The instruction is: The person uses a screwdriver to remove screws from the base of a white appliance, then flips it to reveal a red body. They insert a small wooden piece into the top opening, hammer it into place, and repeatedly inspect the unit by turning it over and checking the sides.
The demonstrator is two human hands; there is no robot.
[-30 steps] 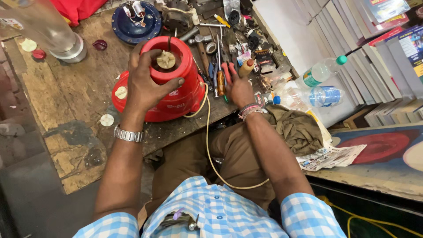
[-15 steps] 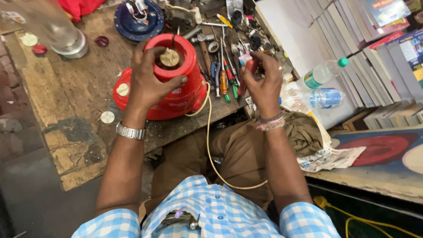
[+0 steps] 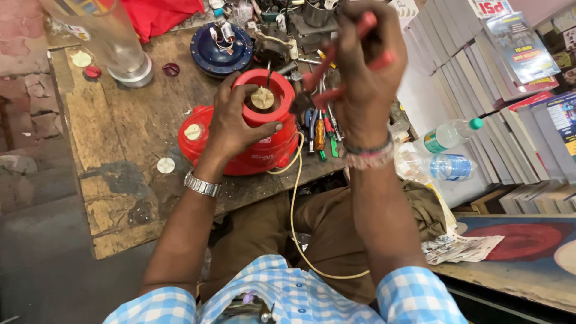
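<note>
- A worn wooden worktop [image 3: 114,138] carries a red mixer base [image 3: 240,141] near its front edge.
- The left hand [image 3: 237,123] has its fingers [image 3: 264,128] curled around the base's raised top, gripping it.
- The right hand [image 3: 366,72], lifted above the base, has its fingers closed around red-handled pliers [image 3: 336,75].

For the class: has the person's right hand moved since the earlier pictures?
Yes. The right hand, gripping red-handled pliers, rose from the tools beside the red mixer base to above it.
</note>
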